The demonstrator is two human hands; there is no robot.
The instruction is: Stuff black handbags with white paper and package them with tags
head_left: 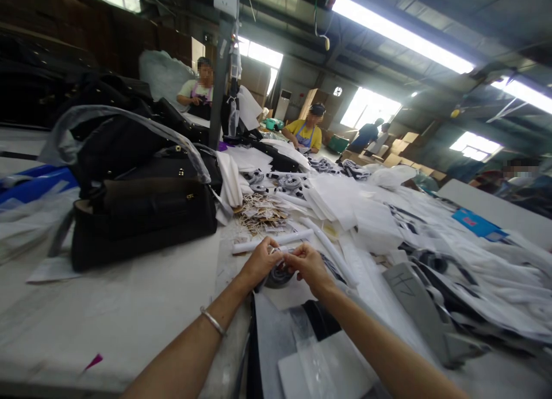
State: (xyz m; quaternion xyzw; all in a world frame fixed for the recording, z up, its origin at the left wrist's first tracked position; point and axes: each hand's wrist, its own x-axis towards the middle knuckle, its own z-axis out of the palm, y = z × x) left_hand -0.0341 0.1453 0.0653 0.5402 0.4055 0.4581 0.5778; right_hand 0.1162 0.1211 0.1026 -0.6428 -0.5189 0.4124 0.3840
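Observation:
My left hand (261,262) and my right hand (309,265) meet over the table, fingertips pinched close together. What they pinch is too small and hidden to name. Just under them lies a dark grey coiled strap (278,277), partly covered by my fingers. Below my hands, between my forearms, is a flat dark piece with a white sheet and clear plastic (325,364) on top. White rolled tubes (330,246) lie beyond my hands. A pile of tags with strings (262,212) sits a little farther back.
A black handbag (146,221) with a plastic-wrapped handle stands at left, more black bags behind it. White foam sheets (340,200) and coiled straps spread to the right, near a grey holder (426,307). A metal post (219,83) rises at the back. Several people work farther off.

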